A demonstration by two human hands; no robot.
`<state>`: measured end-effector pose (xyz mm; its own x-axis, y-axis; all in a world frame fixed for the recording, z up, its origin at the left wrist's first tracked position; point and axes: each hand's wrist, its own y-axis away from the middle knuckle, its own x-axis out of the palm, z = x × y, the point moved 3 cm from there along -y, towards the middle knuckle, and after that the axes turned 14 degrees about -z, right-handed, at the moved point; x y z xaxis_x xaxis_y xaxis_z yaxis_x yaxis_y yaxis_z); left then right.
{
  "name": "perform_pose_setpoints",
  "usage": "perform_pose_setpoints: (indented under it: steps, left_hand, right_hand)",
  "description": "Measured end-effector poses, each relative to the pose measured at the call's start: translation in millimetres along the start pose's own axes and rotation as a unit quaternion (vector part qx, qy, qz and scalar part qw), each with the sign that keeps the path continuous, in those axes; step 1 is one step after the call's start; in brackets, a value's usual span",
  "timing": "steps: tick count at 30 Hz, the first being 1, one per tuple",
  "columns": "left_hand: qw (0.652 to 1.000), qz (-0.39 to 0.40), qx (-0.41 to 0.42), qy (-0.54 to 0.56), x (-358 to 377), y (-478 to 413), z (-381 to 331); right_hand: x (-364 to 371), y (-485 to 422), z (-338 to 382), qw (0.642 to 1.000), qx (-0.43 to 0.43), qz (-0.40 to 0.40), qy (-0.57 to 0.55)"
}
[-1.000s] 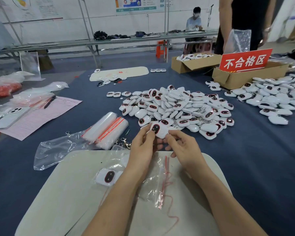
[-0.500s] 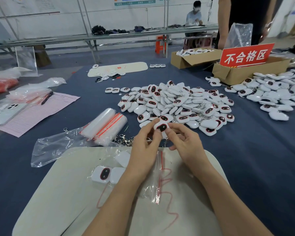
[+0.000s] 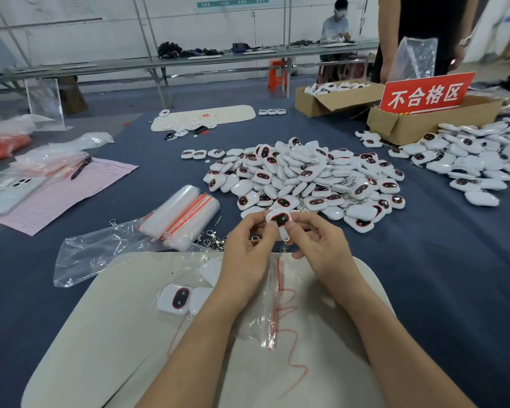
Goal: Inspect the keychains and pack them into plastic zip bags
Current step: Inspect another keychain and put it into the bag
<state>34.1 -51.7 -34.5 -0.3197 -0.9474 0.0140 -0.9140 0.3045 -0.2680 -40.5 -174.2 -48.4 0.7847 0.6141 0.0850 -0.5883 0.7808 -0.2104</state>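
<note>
Now held: keychain [image 3: 279,220], pinched by left hand [image 3: 248,260] and right hand [image 3: 321,248], fingertips curled on its edges.
Handling: likely light, stiff, slippery; grip the rims.
Zip bag [image 3: 270,304]: just under both hands.

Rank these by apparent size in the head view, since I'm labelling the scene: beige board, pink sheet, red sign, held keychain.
1. beige board, though nearness to the camera inflates it
2. pink sheet
3. red sign
4. held keychain
</note>
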Motion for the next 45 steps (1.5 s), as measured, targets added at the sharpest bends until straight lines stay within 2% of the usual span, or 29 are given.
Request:
perform_pose_setpoints:
  steps: [9, 24, 32, 45]
  left_hand:
    - [1.0, -0.006, 0.005, -0.011, -0.8, 0.2, 0.1]
    - [0.999, 0.026, 0.042, -0.011, 1.0, 2.3, -0.9]
    - [0.999, 0.027, 0.025, -0.018, 1.5, 1.5, 1.2]
    - [0.998, 0.032, 0.043, -0.018, 1.9, 3.0, -2.7]
  right_hand:
    - [-0.1, 0.8, 0.8, 1.0, 0.012, 0.001, 0.002]
    - [-1.7, 1.4, 3.0, 1.0, 0.008, 0.007, -0.002]
    - [-4.2, -0.6, 4.2, 1.0, 0.015, 0.008, 0.002]
    - [-4.0, -0.3, 3.0, 0.999, 0.03, 0.0, -0.02]
